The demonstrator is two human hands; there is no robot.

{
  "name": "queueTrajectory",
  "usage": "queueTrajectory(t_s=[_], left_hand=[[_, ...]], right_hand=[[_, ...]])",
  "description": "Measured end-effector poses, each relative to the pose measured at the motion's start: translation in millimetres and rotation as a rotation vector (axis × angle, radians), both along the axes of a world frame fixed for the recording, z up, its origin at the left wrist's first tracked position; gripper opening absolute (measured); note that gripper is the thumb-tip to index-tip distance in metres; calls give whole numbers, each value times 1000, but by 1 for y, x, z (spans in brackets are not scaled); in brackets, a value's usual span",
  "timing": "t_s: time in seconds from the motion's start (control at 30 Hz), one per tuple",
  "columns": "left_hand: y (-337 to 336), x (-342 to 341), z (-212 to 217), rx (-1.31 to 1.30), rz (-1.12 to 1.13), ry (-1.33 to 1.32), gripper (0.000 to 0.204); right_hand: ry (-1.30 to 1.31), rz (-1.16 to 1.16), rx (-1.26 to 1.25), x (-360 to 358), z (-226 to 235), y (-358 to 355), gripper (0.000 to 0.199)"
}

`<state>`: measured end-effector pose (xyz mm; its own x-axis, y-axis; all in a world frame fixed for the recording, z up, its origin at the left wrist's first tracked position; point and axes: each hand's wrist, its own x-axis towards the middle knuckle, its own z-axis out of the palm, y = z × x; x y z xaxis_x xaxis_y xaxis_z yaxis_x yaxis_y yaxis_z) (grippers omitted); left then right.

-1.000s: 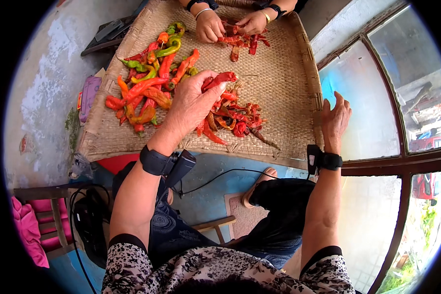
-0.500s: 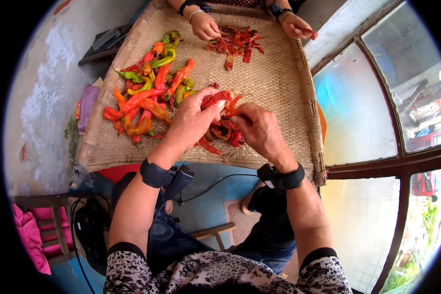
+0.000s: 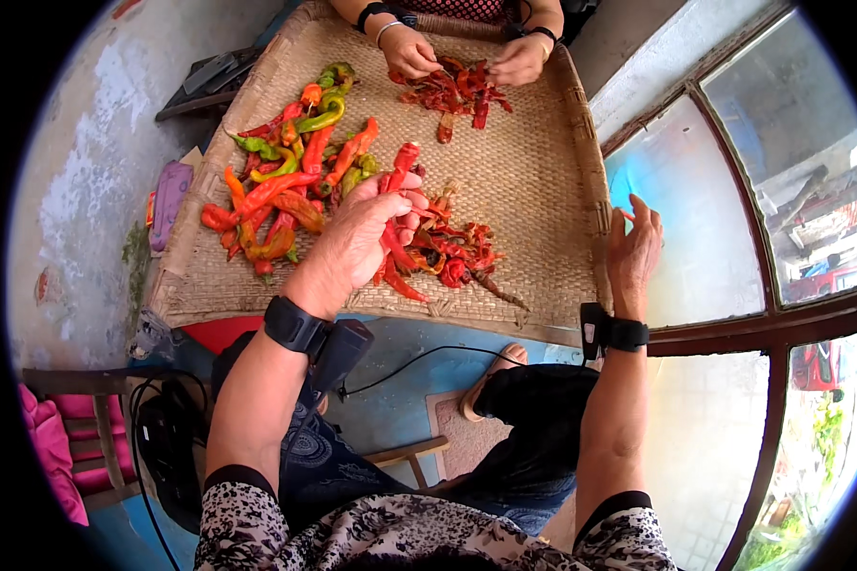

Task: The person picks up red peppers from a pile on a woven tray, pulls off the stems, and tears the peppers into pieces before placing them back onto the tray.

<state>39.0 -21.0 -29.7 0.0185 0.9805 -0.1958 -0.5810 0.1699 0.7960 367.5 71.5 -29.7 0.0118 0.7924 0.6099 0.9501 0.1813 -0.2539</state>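
My left hand (image 3: 354, 233) is over the woven tray (image 3: 552, 205), forearm angled up from lower left, fingers curled closed around a red pepper (image 3: 404, 162), thumb across it, one end sticking up. Pepper's at the left edge of the shrivelled red pile (image 3: 455, 270), right of the mixed peppers (image 3: 278, 197). My right hand (image 3: 635, 252) is by the tray's right rim, fingers up, loosely parted; small red bit (image 3: 627, 217) there, can't tell if gripped.

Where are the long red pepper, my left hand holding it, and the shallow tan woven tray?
Long red pepper (image 3: 403, 165), head view: its upper end.
Left hand (image 3: 352, 233), head view: back of the hand.
Shallow tan woven tray (image 3: 548, 195), head view: bare weave, right side.
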Motion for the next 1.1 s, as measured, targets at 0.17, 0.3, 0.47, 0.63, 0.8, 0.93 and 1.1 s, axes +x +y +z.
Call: queueTrajectory(t_s=[0.17,0.3,0.47,0.63,0.8,0.93,1.1], left_hand=[[0,5,1,37,-57,55,23],[-5,4,4,83,-91,59,19],[-9,10,0,35,-127,18,17],[-5,9,-2,94,-170,81,15],[-1,4,-4,96,-113,93,25],[3,0,-9,94,-152,91,27],[1,3,-12,145,-65,171,32]], right_hand=[[220,600,-242,-83,14,-38,27],[368,821,-394,-136,12,-67,29],[526,857,-501,-143,3,-74,18],[328,907,-316,-129,8,-65,9],[359,489,-2,-61,20,-30,9],[289,221,100,1,15,-4,15],[-134,-78,94,30,-10,7,24]])
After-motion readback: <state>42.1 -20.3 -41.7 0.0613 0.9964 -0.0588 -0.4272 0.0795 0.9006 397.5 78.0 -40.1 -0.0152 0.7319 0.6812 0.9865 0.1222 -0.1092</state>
